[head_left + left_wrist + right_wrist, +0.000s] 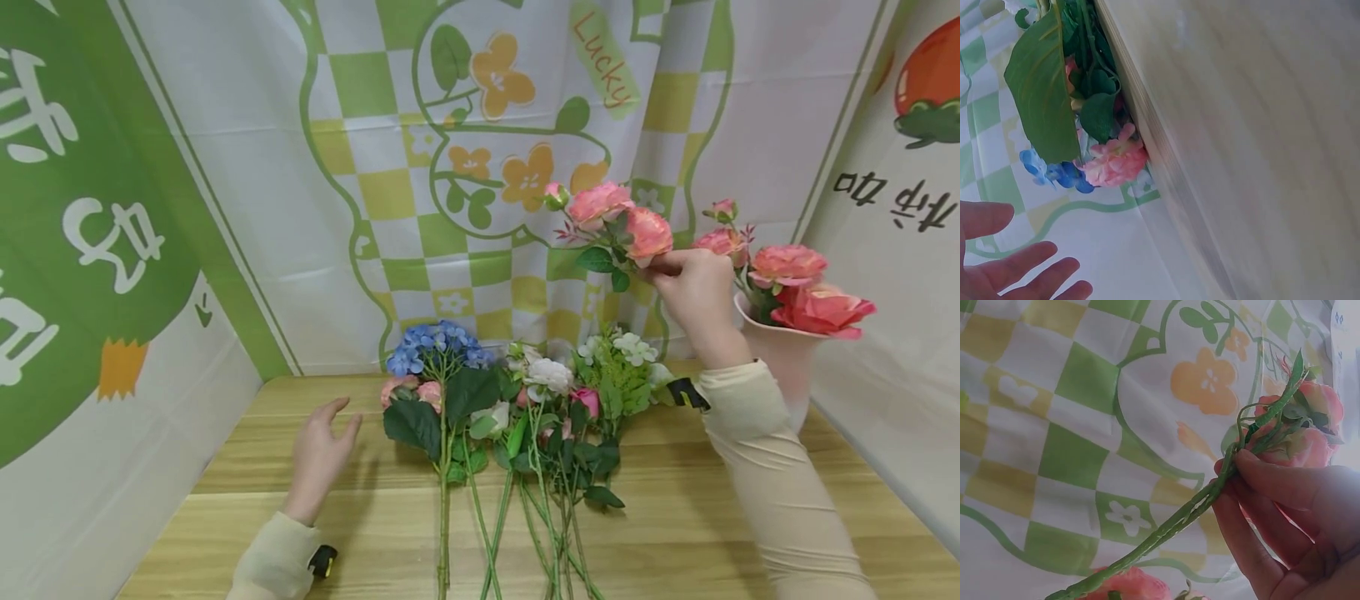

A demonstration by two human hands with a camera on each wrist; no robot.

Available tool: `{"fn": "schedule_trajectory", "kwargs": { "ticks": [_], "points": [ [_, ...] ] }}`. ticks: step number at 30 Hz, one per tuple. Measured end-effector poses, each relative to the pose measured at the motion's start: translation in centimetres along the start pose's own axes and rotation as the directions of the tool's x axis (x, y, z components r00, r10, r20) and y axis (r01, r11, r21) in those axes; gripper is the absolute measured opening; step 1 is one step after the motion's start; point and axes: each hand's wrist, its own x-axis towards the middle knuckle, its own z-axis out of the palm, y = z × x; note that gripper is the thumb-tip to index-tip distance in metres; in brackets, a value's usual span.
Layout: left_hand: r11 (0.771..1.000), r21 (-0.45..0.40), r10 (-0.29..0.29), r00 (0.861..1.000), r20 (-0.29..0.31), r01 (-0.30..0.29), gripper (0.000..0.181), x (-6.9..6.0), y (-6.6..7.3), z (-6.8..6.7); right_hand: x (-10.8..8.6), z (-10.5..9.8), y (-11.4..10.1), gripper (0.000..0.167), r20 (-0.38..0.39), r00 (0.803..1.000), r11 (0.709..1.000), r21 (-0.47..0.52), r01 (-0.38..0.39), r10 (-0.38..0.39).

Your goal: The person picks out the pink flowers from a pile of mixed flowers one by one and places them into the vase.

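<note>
Wooden table (667, 508) before checkered cloth (517, 108), left grip (322, 454) loosely spread and empty, right grip (697, 300) tight round pink-flower stem (1147, 547)

Tabletop (675, 517): wood-grained, smooth, faint sheen. Backdrop (487, 275): printed cloth, softly creased, mostly matt. Vase (783, 367): smooth; ceramic or plastic, cannot tell. Held pink blooms (618, 218): cloth-like, matt. Their stem (1147, 542): plastic-looking, ridged. Large leaf (1041, 87): fabric-like, veined. Sleeve (787, 508): thin wrinkled cloth

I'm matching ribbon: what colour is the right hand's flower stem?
The stem is green, clearest in the right wrist view.
</note>
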Motion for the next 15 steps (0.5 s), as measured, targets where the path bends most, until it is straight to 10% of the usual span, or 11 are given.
{"fn": "schedule_trajectory", "kwargs": {
  "ticks": [8,15],
  "points": [
    [1.0,0.017,0.021,1.0,-0.001,-0.021,0.045,-0.3,-0.1,-0.7,0.6,-1.6,0.2,0.009,-0.061,0.996,0.998,-0.004,0.059,-0.059],
    [0.998,0.052,0.031,0.999,0.01,-0.032,0.046,-0.5,-0.6,-1.0,1.2,-2.8,0.3,0.01,-0.063,0.997,0.999,0.021,-0.047,0.048]
  ]
}}
